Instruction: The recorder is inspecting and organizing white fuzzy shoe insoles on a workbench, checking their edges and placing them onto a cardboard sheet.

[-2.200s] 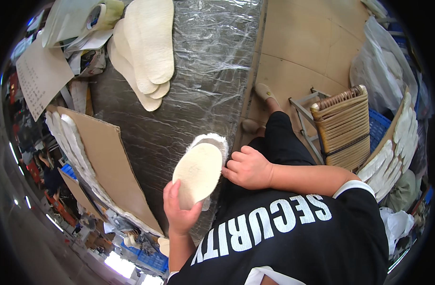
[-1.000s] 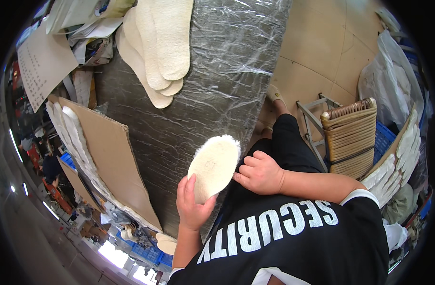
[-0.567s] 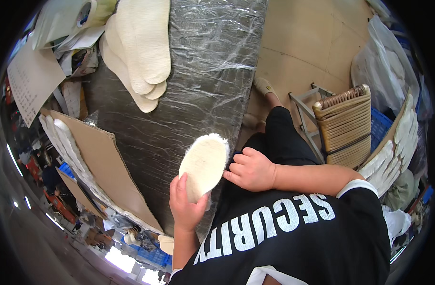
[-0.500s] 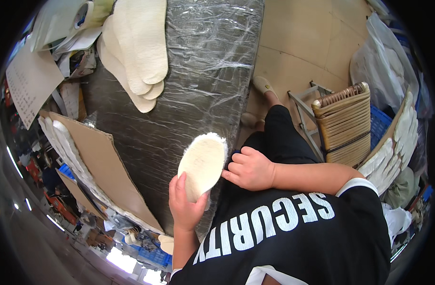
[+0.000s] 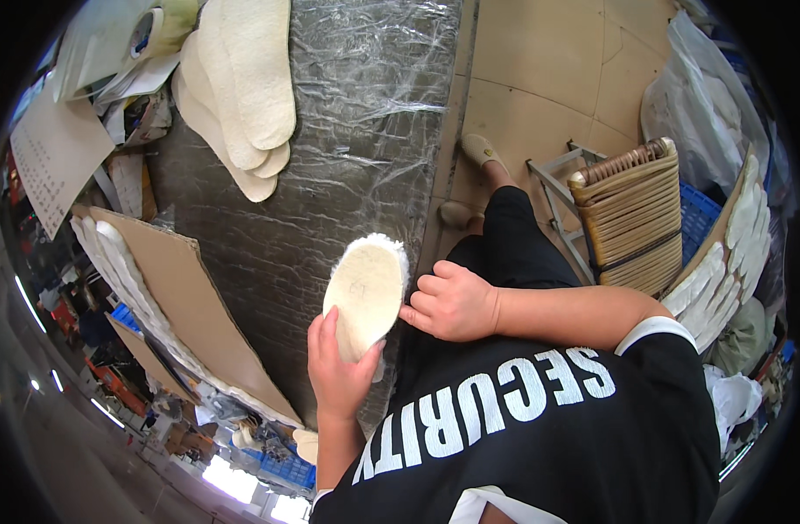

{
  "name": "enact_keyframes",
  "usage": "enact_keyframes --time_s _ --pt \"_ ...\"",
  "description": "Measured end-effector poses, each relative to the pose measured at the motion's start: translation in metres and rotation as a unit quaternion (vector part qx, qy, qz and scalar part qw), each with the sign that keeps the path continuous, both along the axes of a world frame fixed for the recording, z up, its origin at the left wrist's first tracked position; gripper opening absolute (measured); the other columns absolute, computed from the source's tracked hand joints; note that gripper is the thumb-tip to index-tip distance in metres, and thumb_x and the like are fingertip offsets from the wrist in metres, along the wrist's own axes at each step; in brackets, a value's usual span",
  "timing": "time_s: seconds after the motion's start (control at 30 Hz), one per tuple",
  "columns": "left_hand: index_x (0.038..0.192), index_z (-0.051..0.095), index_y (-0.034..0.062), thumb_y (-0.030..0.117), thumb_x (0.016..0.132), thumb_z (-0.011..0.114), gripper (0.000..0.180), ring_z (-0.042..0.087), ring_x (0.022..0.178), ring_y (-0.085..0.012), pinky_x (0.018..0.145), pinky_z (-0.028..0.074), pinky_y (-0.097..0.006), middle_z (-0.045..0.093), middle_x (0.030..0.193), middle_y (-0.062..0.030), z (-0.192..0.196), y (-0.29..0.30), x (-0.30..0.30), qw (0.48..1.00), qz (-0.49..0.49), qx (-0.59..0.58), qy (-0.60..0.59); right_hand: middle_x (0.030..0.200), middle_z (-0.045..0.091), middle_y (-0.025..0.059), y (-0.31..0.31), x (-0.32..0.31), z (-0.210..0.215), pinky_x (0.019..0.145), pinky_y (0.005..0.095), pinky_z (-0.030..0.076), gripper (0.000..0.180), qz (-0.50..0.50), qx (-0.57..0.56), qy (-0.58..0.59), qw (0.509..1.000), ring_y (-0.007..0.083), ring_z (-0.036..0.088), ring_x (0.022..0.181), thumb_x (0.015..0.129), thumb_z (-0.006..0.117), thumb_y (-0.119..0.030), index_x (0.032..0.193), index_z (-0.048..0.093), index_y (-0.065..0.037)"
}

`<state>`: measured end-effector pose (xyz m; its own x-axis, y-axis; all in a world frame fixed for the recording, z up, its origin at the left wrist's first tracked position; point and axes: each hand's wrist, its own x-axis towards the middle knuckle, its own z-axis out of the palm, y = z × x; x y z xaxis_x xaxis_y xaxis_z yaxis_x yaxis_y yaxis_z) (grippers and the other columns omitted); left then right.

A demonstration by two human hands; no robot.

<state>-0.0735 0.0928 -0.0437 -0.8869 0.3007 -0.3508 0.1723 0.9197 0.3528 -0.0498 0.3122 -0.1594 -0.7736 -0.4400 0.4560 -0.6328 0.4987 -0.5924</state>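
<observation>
My left hand [image 5: 340,371] is closed on the lower end of a cream insole [image 5: 365,284], its thumb and fingers on either side. White fluffy pile sticks out along the insole's far and right edges, and faint marks show on its flat face. Close to the insole's right edge is my right hand [image 5: 452,303], its fingers curled in and one fingertip reaching to that edge. Whatever may be inside those curled fingers is hidden. Farther off lies a fanned stack of cream insoles [image 5: 247,79] on the plastic-wrapped table [image 5: 356,166].
To the left, a cardboard sheet [image 5: 177,288] stands beside a row of white fluffy pieces. Papers and a tape roll [image 5: 146,33] lie at the far left. At right are a woven chair [image 5: 631,214], a blue crate [image 5: 699,218] and clear plastic bags [image 5: 692,105].
Both hands and the insole have shifted slightly left in the picture. The table and the stack also appear a little farther left. The left hand keeps its hold.
</observation>
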Motion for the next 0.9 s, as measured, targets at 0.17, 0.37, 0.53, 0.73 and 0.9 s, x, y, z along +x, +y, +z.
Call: enact_keyframes --time_s 0.17,0.37,0.53,0.73,0.9 --pt "0.131 0.052 -0.0011 0.015 0.064 0.086 0.076 0.057 0.111 -0.041 0.094 0.048 -0.044 0.054 0.125 -0.0241 0.001 0.002 0.0 1.0 0.007 0.001 -0.002 0.067 0.045 -0.0029 0.001 0.0 -0.001 0.057 0.0319 0.034 0.02 -0.005 0.008 0.026 1.0 0.0152 0.047 0.064 0.075 0.064 -0.021 0.091 0.07 -0.01" --pt "0.131 0.051 -0.0025 0.017 0.067 0.085 0.074 0.058 0.112 -0.0393 0.095 0.048 -0.043 0.055 0.125 -0.0229 0.004 0.006 -0.001 0.999 0.029 0.018 -0.037 0.065 0.042 -0.0037 0.005 -0.001 -0.002 0.055 0.0308 0.031 0.016 -0.001 0.009 0.065 0.998 0.0133 0.043 0.061 0.077 0.066 -0.02 0.09 0.072 -0.012" --pt "0.131 0.052 -0.0039 0.018 0.07 0.083 0.072 0.058 0.115 -0.0386 0.097 0.047 -0.042 0.055 0.129 -0.0238 0.008 0.009 -0.002 0.994 0.062 0.015 -0.086 0.066 0.041 -0.004 0.008 -0.006 -0.002 0.054 0.031 0.03 0.015 0.015 -0.005 0.104 0.994 0.0125 0.043 0.06 0.078 0.067 -0.019 0.09 0.072 -0.012" --pt "0.13 0.053 -0.0062 0.013 0.068 0.083 0.071 0.058 0.117 -0.0346 0.101 0.045 -0.04 0.057 0.128 -0.0235 0.008 0.014 0.001 0.994 0.084 0.006 -0.074 0.071 0.048 -0.0039 0.006 0.011 -0.001 0.058 0.0314 0.034 0.02 0.067 -0.031 0.083 0.994 0.0129 0.049 0.062 0.081 0.063 -0.024 0.097 0.07 -0.014" --pt "0.133 0.051 -0.004 0.019 0.068 0.086 0.077 0.057 0.117 -0.0374 0.099 0.046 -0.041 0.054 0.13 -0.0244 0.005 0.015 0.006 0.995 0.071 -0.02 -0.064 0.071 0.049 -0.0037 0.002 0.023 -0.004 0.058 0.0319 0.035 0.02 0.067 -0.02 0.046 0.996 0.013 0.051 0.064 0.08 0.063 -0.022 0.097 0.071 -0.014"
